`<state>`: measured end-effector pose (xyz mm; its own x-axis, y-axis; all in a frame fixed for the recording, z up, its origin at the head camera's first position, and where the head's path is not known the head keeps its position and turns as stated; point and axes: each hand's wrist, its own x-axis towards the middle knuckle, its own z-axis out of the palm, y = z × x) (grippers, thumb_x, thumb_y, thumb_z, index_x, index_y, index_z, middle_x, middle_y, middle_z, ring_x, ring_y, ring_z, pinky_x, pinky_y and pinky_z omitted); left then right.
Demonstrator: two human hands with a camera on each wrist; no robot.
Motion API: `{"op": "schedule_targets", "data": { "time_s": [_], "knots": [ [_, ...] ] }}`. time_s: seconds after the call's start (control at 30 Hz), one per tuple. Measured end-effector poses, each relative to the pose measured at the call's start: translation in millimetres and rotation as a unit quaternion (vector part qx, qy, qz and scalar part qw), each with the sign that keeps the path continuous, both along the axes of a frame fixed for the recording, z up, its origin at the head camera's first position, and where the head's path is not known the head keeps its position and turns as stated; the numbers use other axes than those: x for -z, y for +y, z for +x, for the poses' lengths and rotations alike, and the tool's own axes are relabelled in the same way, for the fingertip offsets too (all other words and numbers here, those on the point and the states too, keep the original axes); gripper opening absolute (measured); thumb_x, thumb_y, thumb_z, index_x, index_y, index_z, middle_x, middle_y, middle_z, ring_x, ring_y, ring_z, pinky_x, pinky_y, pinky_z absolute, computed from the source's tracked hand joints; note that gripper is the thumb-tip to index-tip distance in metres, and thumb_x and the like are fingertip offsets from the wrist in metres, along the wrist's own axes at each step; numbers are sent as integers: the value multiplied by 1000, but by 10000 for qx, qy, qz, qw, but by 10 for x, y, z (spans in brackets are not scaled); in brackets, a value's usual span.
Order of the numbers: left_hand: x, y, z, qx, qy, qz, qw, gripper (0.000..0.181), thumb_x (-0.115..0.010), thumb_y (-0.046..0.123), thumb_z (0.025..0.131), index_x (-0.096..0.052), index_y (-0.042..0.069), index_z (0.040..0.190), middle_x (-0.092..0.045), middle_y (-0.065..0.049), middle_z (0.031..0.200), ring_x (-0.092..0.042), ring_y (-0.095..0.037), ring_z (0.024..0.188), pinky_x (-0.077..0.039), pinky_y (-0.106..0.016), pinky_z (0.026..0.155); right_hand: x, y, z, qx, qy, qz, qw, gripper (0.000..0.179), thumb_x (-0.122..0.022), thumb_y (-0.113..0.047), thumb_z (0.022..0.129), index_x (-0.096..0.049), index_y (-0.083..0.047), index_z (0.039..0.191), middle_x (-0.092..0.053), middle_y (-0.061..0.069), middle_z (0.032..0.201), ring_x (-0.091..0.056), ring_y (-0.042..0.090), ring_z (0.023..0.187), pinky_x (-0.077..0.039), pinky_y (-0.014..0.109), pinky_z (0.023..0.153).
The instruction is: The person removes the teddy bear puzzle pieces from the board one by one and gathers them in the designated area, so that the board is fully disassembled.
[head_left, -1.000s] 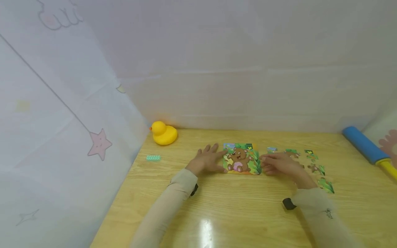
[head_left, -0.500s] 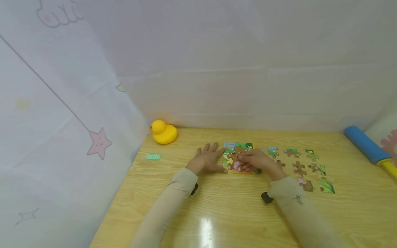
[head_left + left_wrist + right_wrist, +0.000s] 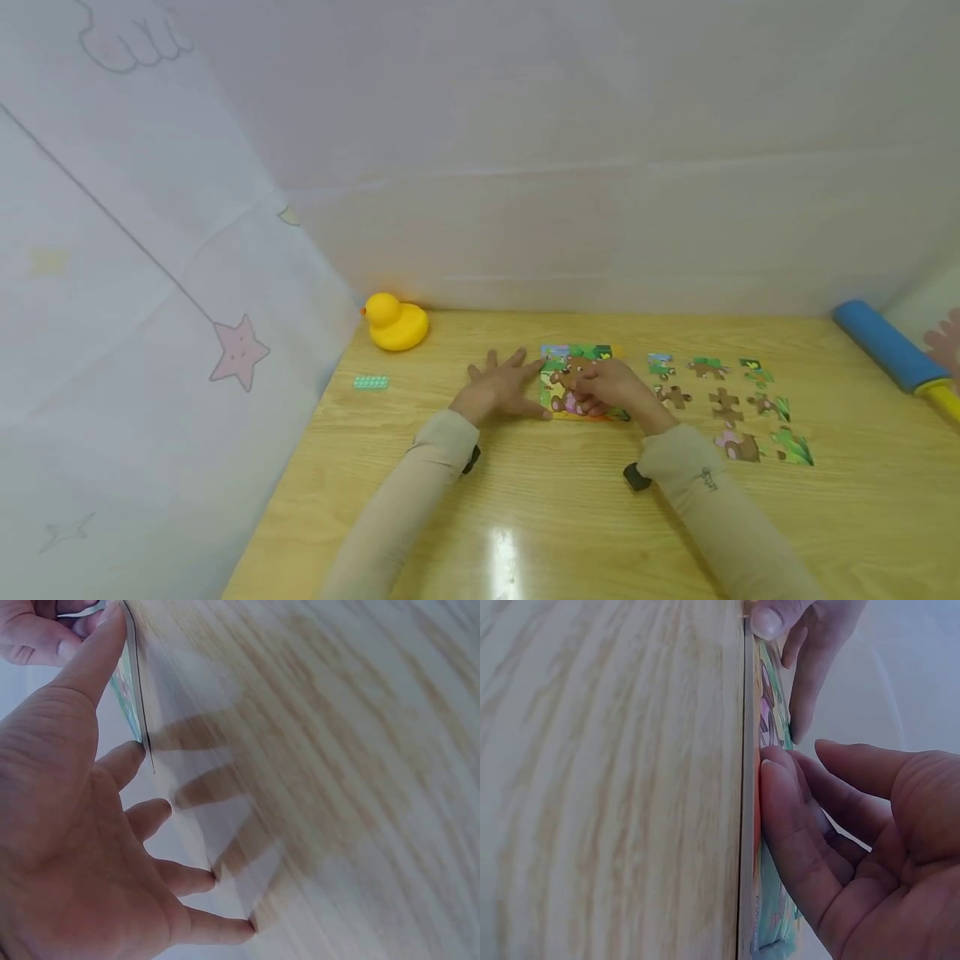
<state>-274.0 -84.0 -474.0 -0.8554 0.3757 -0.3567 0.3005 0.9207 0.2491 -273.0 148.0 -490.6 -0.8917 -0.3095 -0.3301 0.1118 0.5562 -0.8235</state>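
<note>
A flat puzzle board (image 3: 557, 357) with a bear picture lies on the wooden table. My left hand (image 3: 498, 392) is spread along its left side, the thumb and index finger at the board's edge. The other fingertips of that hand (image 3: 90, 825) rest on the tabletop. Over the middle of the picture is my right hand (image 3: 611, 387), covering part of the bear. Seen from the right wrist, its bent fingertips (image 3: 776, 780) touch the board's face while the thumb stands apart, with nothing visible held between them.
Several loose jigsaw pieces (image 3: 726, 406) lie in rows right of the board. A yellow rubber duck (image 3: 397, 322) and a small green patterned strip (image 3: 371, 382) are at left. A blue and yellow tube (image 3: 888, 346) lies at the far right. Cloth walls (image 3: 480, 233) border the table.
My right hand has moved left from beside the loose pieces onto the board's middle, then stayed there. More of the loose pieces now show. My left hand has barely moved.
</note>
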Motion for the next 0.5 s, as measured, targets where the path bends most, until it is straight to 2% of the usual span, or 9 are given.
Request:
{"op": "schedule_targets", "data": {
  "time_s": [0.23,0.33,0.5],
  "knots": [
    [-9,15,-16,-32,-42,-55,10000,98,-65,76,81,-19,44,161,-9,-3,173,0,-57,153,-8,-84,112,12,-23,1,-104,262,235,9993,23,-60,-16,101,-76,0,97,-73,8,77,-70,12,62,-61,28,60],
    [-15,21,-9,13,-31,-164,9999,97,-64,76,82,-17,44,161,-8,-3,173,0,-57,152,-9,-84,111,3,-36,27,-64,406,261,9988,19,-62,-16,100,-74,-2,101,-73,8,80,-71,13,64,-62,29,60],
    [-8,17,1,74,-22,-323,9994,98,-61,78,83,-13,45,161,-6,-3,173,0,-57,152,-10,-84,110,-15,-80,94,130,462,-3,9988,15,-66,-16,98,-70,-2,101,-74,11,88,-72,16,69,-62,30,62]
  ]
}}
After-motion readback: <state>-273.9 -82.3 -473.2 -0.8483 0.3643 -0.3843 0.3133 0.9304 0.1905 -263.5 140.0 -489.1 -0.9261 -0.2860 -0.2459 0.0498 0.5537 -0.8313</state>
